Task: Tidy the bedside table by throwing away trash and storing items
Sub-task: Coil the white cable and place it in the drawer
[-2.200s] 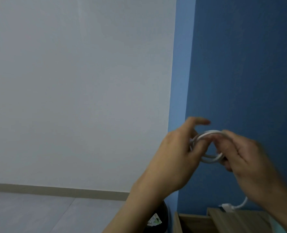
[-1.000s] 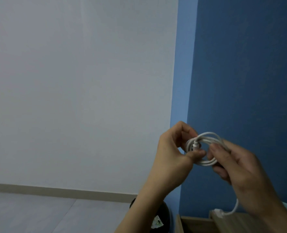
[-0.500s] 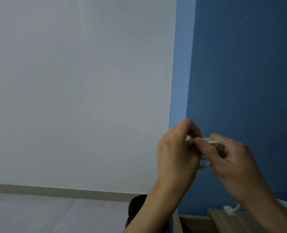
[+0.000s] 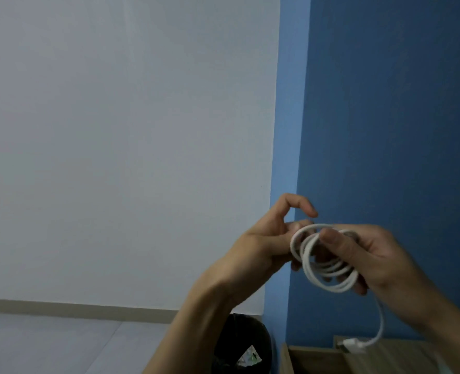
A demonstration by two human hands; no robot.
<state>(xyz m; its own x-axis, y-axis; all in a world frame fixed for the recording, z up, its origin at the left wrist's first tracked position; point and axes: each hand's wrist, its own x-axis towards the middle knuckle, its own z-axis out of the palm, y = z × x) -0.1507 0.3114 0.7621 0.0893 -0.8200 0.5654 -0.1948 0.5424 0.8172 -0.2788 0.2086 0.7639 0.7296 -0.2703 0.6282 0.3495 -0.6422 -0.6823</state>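
While the right hand [image 4: 369,255] pinches a coiled white cable [image 4: 328,263] (plug [image 4: 351,346] dangling over the bedside table [image 4: 401,357]), the left hand [image 4: 272,238] touches the coil, fingers loosely curled.

light: dim, even, soft, source unseen | tone: grey-blue cast, flat contrast | shadows: faint, darker on blue wall [image 4: 385,130] at upper right | glare: none | sharpness: soft overall, right hand [image 4: 371,263] edges slightly blurred | lower right corner smeared

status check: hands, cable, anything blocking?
Right hand pinching white cable coil; left hand at its edge, grip unclear. Plug end dangling over wooden table. Black bin below, nothing blocking.
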